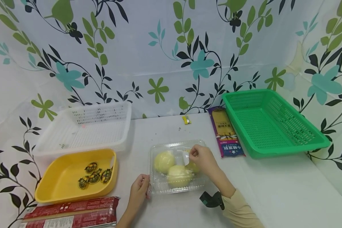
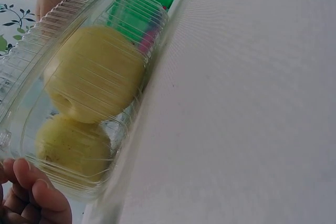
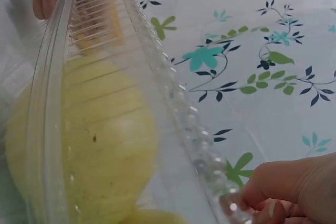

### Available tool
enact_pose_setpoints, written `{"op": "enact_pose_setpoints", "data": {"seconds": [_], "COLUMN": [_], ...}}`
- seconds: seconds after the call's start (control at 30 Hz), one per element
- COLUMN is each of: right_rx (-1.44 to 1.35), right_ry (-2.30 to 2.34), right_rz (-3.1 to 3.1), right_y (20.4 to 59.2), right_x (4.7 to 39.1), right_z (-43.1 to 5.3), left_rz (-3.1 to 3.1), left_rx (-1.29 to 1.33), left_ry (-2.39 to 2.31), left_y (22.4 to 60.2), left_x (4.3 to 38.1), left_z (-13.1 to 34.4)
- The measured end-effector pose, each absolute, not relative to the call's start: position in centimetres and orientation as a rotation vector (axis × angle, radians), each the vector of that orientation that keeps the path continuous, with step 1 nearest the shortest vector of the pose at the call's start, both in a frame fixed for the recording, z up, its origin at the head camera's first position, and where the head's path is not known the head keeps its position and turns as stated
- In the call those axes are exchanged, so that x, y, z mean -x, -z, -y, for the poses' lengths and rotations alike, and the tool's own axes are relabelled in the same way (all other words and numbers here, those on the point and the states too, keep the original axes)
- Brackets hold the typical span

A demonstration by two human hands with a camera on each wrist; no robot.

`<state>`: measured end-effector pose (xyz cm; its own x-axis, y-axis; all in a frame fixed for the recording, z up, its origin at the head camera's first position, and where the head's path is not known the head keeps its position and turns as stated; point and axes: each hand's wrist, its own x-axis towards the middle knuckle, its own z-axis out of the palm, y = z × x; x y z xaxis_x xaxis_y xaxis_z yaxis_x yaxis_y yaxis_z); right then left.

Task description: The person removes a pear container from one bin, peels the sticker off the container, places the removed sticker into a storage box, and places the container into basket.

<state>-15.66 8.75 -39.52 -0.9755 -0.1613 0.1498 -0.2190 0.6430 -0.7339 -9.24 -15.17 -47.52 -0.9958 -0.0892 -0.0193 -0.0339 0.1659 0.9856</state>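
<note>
pasta pack (image 1: pixel 226 131) between clear box (image 1: pixel 159 187) and green basket (image 1: pixel 273 125)

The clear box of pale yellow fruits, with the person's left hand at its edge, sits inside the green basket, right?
Not inside the green basket: the head view shows the clear box on the white table, with pale yellow fruits in it and the left hand at its edge.
</note>
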Motion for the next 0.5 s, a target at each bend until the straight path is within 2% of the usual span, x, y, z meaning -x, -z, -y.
{"op": "enact_pose_setpoints", "data": {"seconds": [0.5], "right_rx": [-0.203], "right_ry": [-1.473], "right_rz": [2.774], "right_y": [39.6], "right_x": [16.6], "right_z": [-10.6], "left_rz": [2.363], "left_rx": [-0.128], "left_ry": [1.986], "left_y": [47.9], "left_x": [9.3], "left_z": [15.2]}}
